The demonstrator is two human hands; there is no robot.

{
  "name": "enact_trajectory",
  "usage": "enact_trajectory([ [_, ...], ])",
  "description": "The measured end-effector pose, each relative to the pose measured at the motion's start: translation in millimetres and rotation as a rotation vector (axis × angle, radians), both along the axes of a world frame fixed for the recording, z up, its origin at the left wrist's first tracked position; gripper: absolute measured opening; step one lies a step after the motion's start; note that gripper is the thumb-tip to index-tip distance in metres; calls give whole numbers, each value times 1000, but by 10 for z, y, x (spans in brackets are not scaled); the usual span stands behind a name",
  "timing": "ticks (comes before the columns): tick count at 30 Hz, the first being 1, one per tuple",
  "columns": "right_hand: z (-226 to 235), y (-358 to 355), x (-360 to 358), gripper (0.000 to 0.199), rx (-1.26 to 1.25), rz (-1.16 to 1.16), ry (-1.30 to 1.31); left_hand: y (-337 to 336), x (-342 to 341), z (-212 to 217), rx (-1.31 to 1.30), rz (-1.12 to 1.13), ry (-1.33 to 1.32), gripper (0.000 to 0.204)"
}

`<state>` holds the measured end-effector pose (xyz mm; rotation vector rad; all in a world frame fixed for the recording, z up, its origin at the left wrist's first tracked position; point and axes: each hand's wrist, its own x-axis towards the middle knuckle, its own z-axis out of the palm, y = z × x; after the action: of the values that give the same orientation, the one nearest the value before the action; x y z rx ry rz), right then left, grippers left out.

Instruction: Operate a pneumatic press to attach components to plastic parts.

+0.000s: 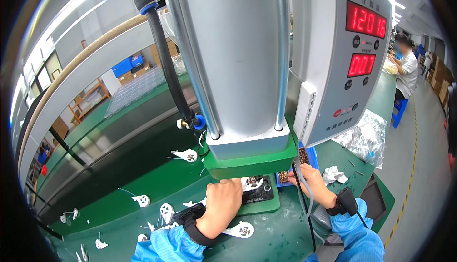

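Observation:
Under the green head of a press (pixel 250 162), a white plastic part (pixel 253 183) with a round end sits at the black fixture (pixel 259 195). My left hand (pixel 220 206) is closed beside it, its curled fingers at the part's near side; the fingertips are mostly hidden. To the right of the press, my right hand (pixel 312 182) reaches into a blue tray (pixel 312 156) of small brass-coloured pieces (pixel 283 176). Its fingers are drawn together at the pieces, and whatever lies between the tips is too small to make out.
Several similar white parts (pixel 243 230) lie about the green table left of the press. A counter box (pixel 340 62) with red digits hangs at upper right. Beyond the tray are a clear plastic bag (pixel 366 136) and crumpled white paper (pixel 334 175). Another person (pixel 407 71) sits further off.

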<state>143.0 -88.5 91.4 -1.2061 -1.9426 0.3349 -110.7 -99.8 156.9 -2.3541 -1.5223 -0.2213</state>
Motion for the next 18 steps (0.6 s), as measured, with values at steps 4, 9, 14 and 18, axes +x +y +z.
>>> enact_trajectory([
  [4,31,-3,3,10,27,-7,4,31,41,-75,179,42,170,4],
  [9,115,-10,35,12,-38,-57,-5,253,55,60,339,-10,447,12],
  [14,302,-217,28,15,-121,-65,-32,106,147,-10,390,80,512,12],
  [18,520,-367,-25,15,-179,-49,85,237,-23,-109,186,-50,310,13],
])
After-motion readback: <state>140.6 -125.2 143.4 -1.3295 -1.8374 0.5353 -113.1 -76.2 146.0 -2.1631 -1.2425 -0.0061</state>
